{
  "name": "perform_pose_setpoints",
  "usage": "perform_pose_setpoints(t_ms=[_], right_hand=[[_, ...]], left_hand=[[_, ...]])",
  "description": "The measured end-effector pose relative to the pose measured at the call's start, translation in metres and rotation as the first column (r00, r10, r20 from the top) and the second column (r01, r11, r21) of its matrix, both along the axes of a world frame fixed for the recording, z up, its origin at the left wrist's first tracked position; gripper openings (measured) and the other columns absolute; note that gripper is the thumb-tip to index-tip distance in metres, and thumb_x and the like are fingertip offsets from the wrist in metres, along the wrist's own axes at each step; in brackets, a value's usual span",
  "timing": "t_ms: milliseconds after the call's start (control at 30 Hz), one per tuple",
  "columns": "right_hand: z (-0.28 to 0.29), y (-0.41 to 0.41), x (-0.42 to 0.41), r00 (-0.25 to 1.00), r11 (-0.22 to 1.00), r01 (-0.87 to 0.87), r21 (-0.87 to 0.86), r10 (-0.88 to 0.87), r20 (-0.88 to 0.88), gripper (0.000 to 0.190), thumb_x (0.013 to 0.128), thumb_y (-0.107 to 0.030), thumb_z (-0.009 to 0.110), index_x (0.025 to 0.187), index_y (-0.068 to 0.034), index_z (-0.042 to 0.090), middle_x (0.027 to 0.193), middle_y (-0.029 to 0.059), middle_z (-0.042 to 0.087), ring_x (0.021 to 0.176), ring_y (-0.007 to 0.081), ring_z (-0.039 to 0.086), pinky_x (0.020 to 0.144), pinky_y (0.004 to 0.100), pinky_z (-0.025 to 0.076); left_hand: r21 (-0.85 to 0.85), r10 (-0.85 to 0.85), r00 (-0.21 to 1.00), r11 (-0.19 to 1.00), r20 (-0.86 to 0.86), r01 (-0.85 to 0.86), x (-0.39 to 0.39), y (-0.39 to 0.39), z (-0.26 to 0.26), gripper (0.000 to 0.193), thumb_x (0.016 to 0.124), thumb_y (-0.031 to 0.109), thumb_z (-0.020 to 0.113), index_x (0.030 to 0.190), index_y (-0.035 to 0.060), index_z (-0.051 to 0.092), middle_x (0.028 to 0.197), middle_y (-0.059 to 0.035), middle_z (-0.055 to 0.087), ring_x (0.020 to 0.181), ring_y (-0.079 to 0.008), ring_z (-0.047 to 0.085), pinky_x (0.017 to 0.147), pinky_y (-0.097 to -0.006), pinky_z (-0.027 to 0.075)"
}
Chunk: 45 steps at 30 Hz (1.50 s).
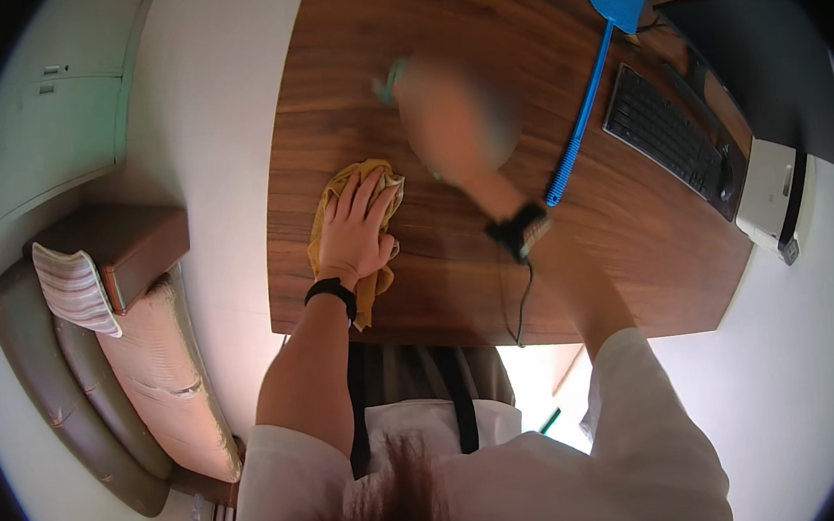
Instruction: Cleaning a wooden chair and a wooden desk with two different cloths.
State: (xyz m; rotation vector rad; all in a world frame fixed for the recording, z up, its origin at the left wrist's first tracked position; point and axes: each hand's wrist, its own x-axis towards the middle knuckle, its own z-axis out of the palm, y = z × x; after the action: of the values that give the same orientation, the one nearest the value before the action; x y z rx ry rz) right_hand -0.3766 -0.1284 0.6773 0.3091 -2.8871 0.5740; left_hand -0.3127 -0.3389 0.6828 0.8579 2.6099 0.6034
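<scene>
My left hand (358, 228) lies palm down with spread fingers on a crumpled yellow cloth (364, 295), pressing it to the wooden desk (574, 269) near its left edge. Farther forward, my right hand (446, 120) is over the desk and badly blurred. A small greenish thing (390, 82) shows at its far left side. The blur hides what it is and how my fingers are set around it. Each wrist wears a dark band.
To the right lie a blue fly swatter (586, 108), a black keyboard (662, 131) and a mouse (727, 177). A monitor (761, 66) and a white printer (766, 189) stand beyond. A thin dark cable (525, 303) hangs over the front edge. At left is a worn sofa (160, 380).
</scene>
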Motion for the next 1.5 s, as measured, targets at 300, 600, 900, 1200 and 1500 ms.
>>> perform_pose_setpoints(t_ms=[300,600,900,1200,1500], right_hand=[[0.008,0.106,-0.002,0.997,0.997,0.068,0.043,-0.066,-0.044,0.053,0.075,-0.003,0.056,0.126,-0.015,0.053,0.133,0.0159,0.045,0.121,0.0333,0.044,0.103,0.0435,0.036],[0.002,-0.062,-0.028,1.0,1.0,-0.027,-0.015,0.027,0.001,0.051,0.072,-0.014,0.065,0.122,-0.014,0.056,0.135,0.013,0.045,0.122,0.0371,0.043,0.102,0.0509,0.034],[0.027,-0.052,0.24,0.888,0.942,-0.334,-0.032,0.326,0.323,0.048,0.081,-0.015,0.054,0.128,-0.02,0.052,0.14,0.0069,0.042,0.127,0.0279,0.042,0.104,0.0441,0.035],[0.009,0.012,0.102,0.972,0.975,0.224,-0.015,-0.222,0.075,0.062,0.07,-0.008,0.064,0.13,-0.011,0.047,0.139,0.0154,0.038,0.124,0.0363,0.038,0.102,0.0492,0.031],[0.002,-0.11,-0.007,0.996,0.993,0.035,-0.115,-0.044,-0.078,0.047,0.074,-0.009,0.059,0.12,-0.008,0.055,0.13,0.013,0.047,0.117,0.0353,0.045,0.098,0.0491,0.035]], left_hand=[[-0.088,0.329,0.899,0.926,-0.29,-0.367,-0.032,-0.051,0.004,0.063,0.075,0.017,0.054,0.137,0.0144,0.04,0.143,-0.0131,0.033,0.13,-0.0363,0.032,0.103,-0.0501,0.032],[0.07,0.506,0.843,0.862,-0.182,-0.502,0.075,-0.062,0.009,0.063,0.074,0.011,0.047,0.136,0.0065,0.038,0.143,-0.0259,0.028,0.127,-0.0456,0.029,0.106,-0.0554,0.023],[-0.017,0.554,0.828,0.83,-0.091,-0.557,0.114,-0.061,0.007,0.055,0.079,0.017,0.052,0.132,0.0021,0.041,0.144,-0.0229,0.029,0.131,-0.0439,0.029,0.105,-0.0566,0.026],[-0.061,0.209,0.968,0.974,-0.137,-0.218,0.045,0.022,0.02,0.048,0.074,0.013,0.058,0.122,0.0071,0.052,0.146,-0.0102,0.031,0.134,-0.0363,0.028,0.102,-0.0555,0.029],[-0.106,0.303,0.953,0.947,-0.026,-0.304,0.156,-0.071,0.017,0.047,0.068,0.006,0.056,0.115,0.0082,0.057,0.144,-0.0117,0.034,0.129,-0.038,0.035,0.1,-0.0527,0.034]])
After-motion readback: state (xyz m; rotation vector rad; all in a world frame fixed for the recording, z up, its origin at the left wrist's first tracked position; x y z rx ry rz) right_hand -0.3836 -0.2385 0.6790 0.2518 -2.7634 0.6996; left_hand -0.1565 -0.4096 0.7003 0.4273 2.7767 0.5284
